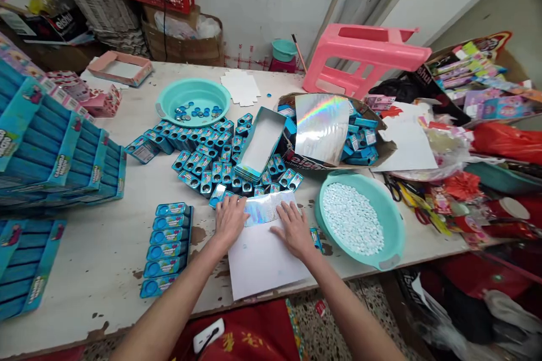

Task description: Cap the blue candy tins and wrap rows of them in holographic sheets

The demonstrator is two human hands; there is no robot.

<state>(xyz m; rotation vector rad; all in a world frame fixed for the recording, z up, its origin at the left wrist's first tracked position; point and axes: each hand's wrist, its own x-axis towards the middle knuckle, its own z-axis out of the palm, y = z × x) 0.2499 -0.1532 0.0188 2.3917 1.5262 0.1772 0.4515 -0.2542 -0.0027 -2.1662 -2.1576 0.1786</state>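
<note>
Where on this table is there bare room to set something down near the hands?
Bare tabletop lies between the row of blue tins and the stacked blue boxes; another patch lies between the pink tray and the basin of caps. Ahead of the left hand and right hand, loose tins crowd it.
</note>
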